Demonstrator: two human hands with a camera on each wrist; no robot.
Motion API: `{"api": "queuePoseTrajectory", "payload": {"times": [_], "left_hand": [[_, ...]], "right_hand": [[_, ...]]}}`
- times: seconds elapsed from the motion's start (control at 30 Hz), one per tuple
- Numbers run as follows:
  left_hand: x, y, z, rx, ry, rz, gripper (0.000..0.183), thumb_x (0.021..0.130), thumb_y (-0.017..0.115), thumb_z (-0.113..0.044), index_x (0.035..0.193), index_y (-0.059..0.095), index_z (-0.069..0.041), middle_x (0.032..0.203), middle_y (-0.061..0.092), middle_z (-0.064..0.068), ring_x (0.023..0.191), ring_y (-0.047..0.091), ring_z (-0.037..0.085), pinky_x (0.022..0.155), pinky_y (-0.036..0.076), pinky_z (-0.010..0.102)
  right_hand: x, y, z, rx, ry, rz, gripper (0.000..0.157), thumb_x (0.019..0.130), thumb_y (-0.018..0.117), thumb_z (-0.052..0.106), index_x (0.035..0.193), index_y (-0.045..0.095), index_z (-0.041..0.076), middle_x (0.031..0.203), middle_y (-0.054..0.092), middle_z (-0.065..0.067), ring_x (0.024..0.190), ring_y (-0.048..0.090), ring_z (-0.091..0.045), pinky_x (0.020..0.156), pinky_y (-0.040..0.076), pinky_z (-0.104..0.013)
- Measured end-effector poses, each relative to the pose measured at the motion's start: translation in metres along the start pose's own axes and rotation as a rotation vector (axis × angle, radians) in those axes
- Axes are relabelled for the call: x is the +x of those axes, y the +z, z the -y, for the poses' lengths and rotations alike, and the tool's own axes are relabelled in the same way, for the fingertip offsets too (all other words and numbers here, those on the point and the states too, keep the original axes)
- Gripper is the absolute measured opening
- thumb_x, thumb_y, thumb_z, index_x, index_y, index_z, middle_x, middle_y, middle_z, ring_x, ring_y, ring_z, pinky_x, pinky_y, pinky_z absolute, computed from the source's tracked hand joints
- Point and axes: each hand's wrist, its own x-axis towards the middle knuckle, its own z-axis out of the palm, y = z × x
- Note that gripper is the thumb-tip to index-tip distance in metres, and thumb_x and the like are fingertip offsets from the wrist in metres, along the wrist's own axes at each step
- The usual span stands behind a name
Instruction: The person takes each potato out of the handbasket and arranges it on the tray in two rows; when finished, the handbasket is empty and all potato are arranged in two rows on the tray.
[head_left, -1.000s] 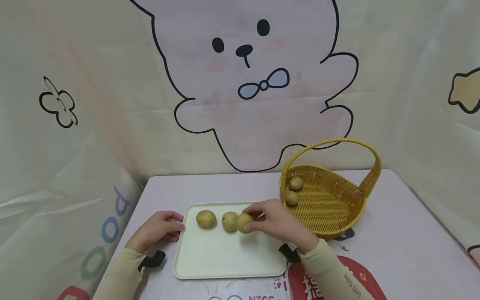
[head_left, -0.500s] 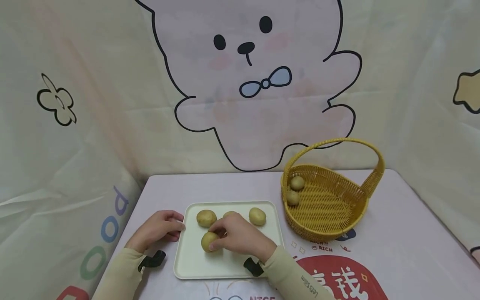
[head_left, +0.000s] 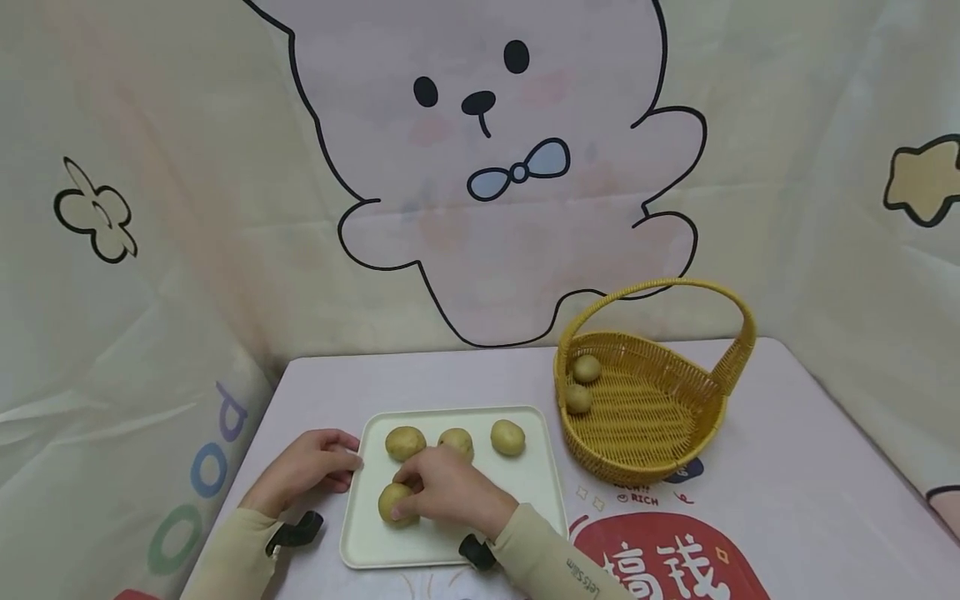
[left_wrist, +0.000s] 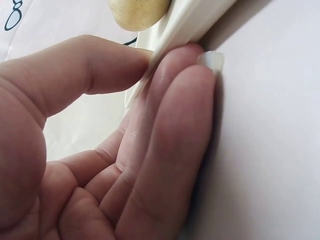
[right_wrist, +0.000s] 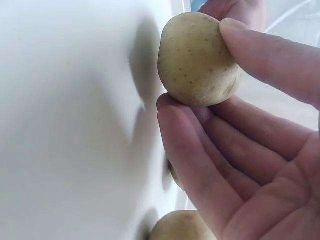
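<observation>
Right hand (head_left: 453, 492) pinches a potato (head_left: 394, 504) at 8 o'clock on the tray (head_left: 525, 493); contact below unclear. Left hand (head_left: 311, 465) pinches the tray's rim near 9. Risk: released early, that round potato likely rolls; tugging the tray could set the three other potatoes (head_left: 456, 439), 11-to-1, rolling.

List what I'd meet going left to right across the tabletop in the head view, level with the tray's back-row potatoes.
Left hand, leftmost potato, middle potato, partly hidden by the right hand, rightmost potato, wicker basket.
</observation>
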Motion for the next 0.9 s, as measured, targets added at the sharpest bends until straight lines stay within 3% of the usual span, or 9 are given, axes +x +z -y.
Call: {"api": "queuePoseTrajectory", "payload": {"times": [0.47,0.9], "left_hand": [[0.0054,0.0020,0.0051,0.012,-0.018,-0.019,0.038,0.094,0.078,-0.019,0.124,0.069,0.002,0.087,0.072,0.006,0.076,0.067,0.017,0.069,0.064,0.031],[0.0029,0.0001,0.0030,0.006,-0.007,-0.001,0.039,0.095,0.079,-0.020,0.125,0.069,0.003,0.090,0.073,0.007,0.077,0.069,0.018,0.070,0.064,0.031]], "right_hand": [[0.0003,0.0043,-0.0008,-0.012,0.005,0.015,0.029,0.083,0.094,0.025,0.107,0.084,0.013,0.089,0.079,0.013,0.077,0.062,0.009,0.071,0.052,-0.014],[0.0014,0.0017,0.0012,-0.028,0.014,0.019,0.034,0.086,0.092,0.029,0.115,0.083,0.014,0.096,0.081,0.011,0.083,0.065,0.008,0.076,0.054,-0.014]]}}
